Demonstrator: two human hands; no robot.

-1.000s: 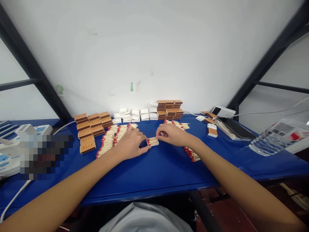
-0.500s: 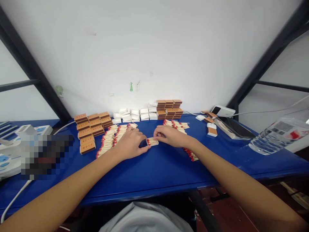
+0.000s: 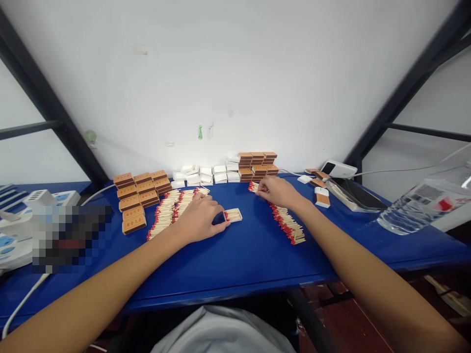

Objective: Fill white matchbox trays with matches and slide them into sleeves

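Note:
A small white matchbox tray (image 3: 233, 215) lies on the blue table, partly filled with red-tipped matches. My left hand (image 3: 200, 215) steadies its left end between thumb and fingers, the palm beside the matches (image 3: 162, 215) spread on the left. Over the far end of the right-hand row of matches (image 3: 287, 224), my right hand (image 3: 277, 190) has its fingers pinched together at the red heads. The fingers cover whichever matches are in the pinch.
Closed orange matchboxes (image 3: 134, 220) are stacked at left, with more matchboxes (image 3: 258, 166) against the wall. White trays (image 3: 213, 175) stand between them. Toward the right are loose boxes, a phone (image 3: 356, 193) and a plastic bottle (image 3: 423, 206); a power strip (image 3: 22, 230) occupies the left side.
My right hand has moved from the tray, right and away from me, to the far end of the right match row. My left hand and the tray stay in place.

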